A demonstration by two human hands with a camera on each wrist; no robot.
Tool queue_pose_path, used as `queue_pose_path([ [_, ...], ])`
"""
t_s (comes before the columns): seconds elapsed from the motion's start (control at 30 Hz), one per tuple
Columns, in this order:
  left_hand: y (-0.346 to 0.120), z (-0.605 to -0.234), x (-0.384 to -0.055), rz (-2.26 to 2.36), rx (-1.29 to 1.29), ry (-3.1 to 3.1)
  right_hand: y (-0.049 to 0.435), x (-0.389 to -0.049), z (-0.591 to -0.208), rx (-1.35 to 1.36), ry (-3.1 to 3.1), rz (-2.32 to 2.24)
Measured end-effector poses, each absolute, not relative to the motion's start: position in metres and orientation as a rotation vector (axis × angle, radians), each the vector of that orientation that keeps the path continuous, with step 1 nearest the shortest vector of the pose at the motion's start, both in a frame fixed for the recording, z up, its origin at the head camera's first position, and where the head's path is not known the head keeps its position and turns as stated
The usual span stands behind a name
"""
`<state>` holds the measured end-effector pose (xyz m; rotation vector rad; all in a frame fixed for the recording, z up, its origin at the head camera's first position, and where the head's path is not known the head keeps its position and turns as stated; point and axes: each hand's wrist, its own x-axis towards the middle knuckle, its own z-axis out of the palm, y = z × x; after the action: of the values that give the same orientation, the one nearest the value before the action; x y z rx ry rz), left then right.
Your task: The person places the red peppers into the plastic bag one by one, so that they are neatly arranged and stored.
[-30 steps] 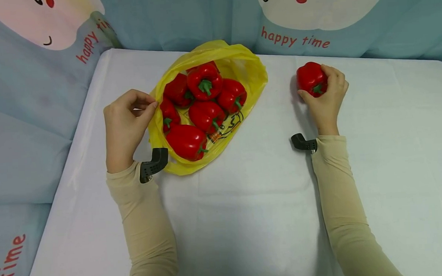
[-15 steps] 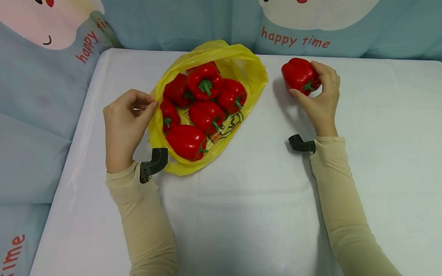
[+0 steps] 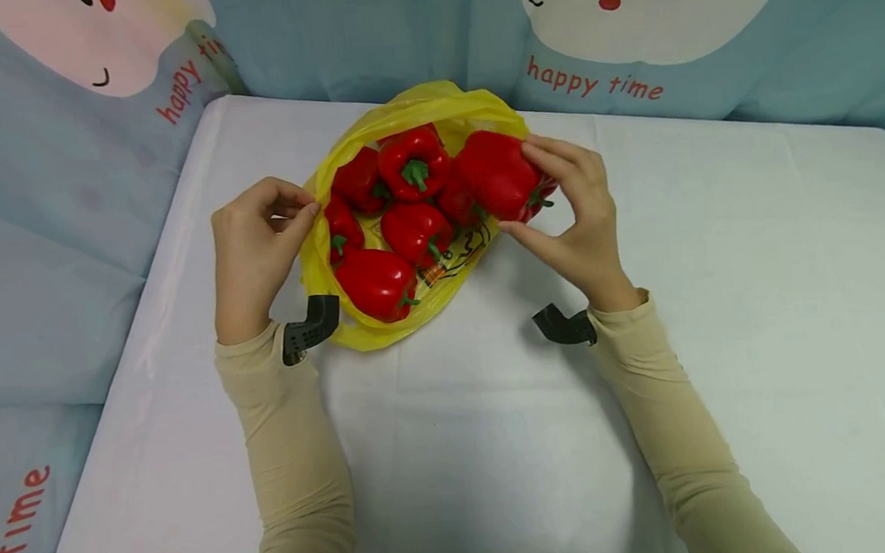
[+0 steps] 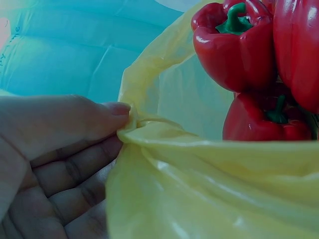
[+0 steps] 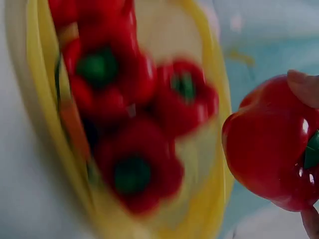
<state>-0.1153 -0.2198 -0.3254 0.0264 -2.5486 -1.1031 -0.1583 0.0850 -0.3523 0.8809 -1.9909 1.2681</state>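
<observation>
A yellow plastic bag [image 3: 444, 306] lies with its mouth open toward me on the table. Several red bell peppers [image 3: 416, 232] with green stems are inside it. My left hand [image 3: 257, 249] pinches the left side of the bag's rim between thumb and fingers; the left wrist view shows the gathered plastic [image 4: 137, 129] at the fingertips. Between the thumb and fingers of my right hand [image 3: 578, 215] is another red bell pepper [image 3: 499, 173], held over the bag's right edge. This pepper partly hides one inside. In the right wrist view, the bagged peppers are blurred.
A white cloth [image 3: 453, 476] covers the table, whose back edge runs just behind the bag. Blue printed curtains [image 3: 400, 36] hang at the back and left. A black wrist camera [image 3: 312, 329] sits on each sleeve.
My right hand has carried the red bell pepper leftward from the right part of the table to the bag's mouth. My left hand keeps its pinch on the rim.
</observation>
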Motion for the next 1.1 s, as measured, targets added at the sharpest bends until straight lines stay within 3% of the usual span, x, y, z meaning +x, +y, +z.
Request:
queue_pose_path([
  [0.33, -0.219, -0.323, -0.114, -1.151, 0.025, -2.541, 0.042, -0.135, -0.348, 1.248, -1.959, 1.194],
  [1.1, -0.221, -0.324, -0.114, -1.134, 0.024, -2.543, -0.015, -0.139, -0.360, 1.478, -2.092, 0.806],
])
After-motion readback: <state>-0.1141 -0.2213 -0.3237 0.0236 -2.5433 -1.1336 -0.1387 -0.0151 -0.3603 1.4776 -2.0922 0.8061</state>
